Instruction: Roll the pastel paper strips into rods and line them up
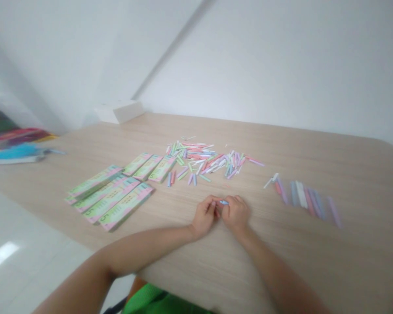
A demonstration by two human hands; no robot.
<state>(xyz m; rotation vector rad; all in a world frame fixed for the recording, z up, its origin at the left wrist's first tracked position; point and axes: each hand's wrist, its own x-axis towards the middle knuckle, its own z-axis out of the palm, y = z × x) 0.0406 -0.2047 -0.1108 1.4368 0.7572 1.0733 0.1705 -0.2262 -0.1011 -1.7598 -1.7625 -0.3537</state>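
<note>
Both of my hands meet above the wooden table, low in the middle of the view. A small blue stick [224, 202], like a piece of chalk, shows between them. My left hand [205, 216] is closed, its fingertips at the stick's left end. My right hand [236, 213] is curled around the other end, so most of the stick is hidden. Beyond the hands lies a loose heap of pastel sticks [203, 157] in pink, white, green, purple and blue. To the right, a slanted row of similar sticks [301, 194] lies side by side, somewhat blurred.
Several flat green-and-pink boxes [126, 205] lie on the table [314, 261] at the left, some overlapping. A white box [119, 112] stands at the back left corner against the wall. Blue and red items [16, 150] are at the far left edge.
</note>
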